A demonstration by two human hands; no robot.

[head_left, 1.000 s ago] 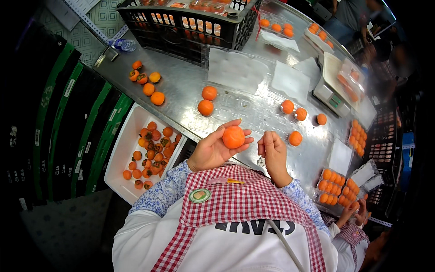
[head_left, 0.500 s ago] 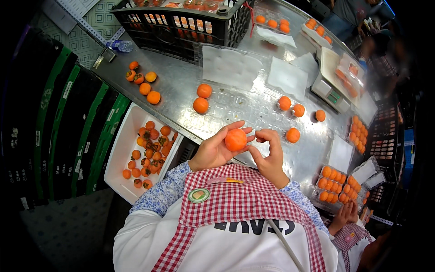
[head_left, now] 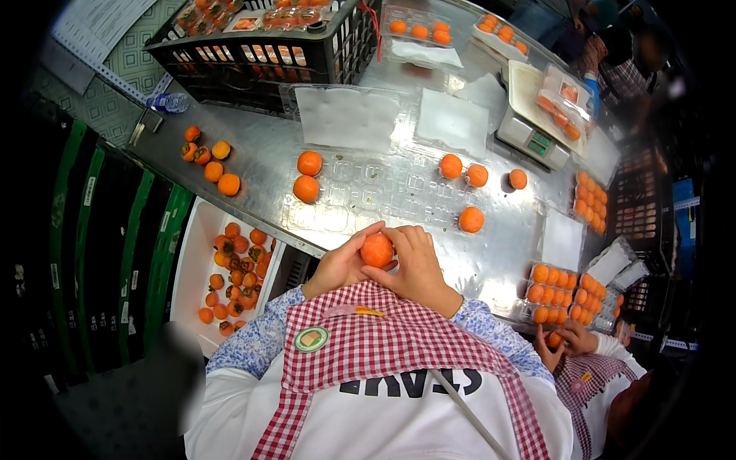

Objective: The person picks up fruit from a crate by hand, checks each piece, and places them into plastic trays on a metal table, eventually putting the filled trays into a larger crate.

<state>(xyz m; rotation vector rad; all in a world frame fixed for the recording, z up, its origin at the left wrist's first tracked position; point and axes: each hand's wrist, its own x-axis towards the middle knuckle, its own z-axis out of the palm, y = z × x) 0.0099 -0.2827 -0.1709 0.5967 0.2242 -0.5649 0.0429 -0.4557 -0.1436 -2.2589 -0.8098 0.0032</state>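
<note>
Between my two hands sits a smooth orange persimmon (head_left: 376, 250), just in front of my checked apron. My left hand (head_left: 342, 266) cups it from the left and beneath. My right hand (head_left: 418, 268) curls round its right side, fingers over the top and thumb low across the front. Just beyond lies a clear plastic tray (head_left: 360, 195) with cavities; two persimmons (head_left: 307, 176) stand in its left end. Further right, another group of persimmons (head_left: 464, 172) rests in clear cavities. One loose persimmon (head_left: 517, 179) lies near them on the metal table (head_left: 264, 201).
A white bin (head_left: 192, 276) of persimmons stands left, beside green-edged black crates (head_left: 146, 253). Several persimmons (head_left: 213, 172) lie at the table's left end. Behind are a black crate (head_left: 230, 84), white pads (head_left: 345, 119) and a scale (head_left: 529, 115). A co-worker's hands (head_left: 563, 343) work right, near filled trays (head_left: 550, 294).
My right hand has come in from beside the persimmon and closed onto it. My left-hand fingers have curled up around the fruit. The whole view has shifted slightly.
</note>
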